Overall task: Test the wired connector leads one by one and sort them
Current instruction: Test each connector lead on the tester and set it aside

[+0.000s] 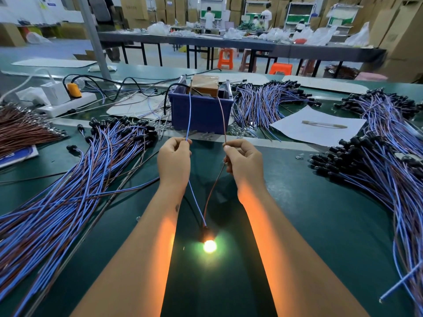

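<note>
One connector lead lies between my forearms, its black socket on the green table with a bulb glowing bright. My left hand pinches the lead's blue wire where it meets a blue wire rising to the transformer. My right hand pinches the lead's brown wire against a brown wire from the same transformer. The transformer sits in a blue bin straight ahead.
Large piles of blue-and-brown leads spread at left, far right and behind the bin. A brown wire bundle and a power strip sit at far left. White paper lies at right.
</note>
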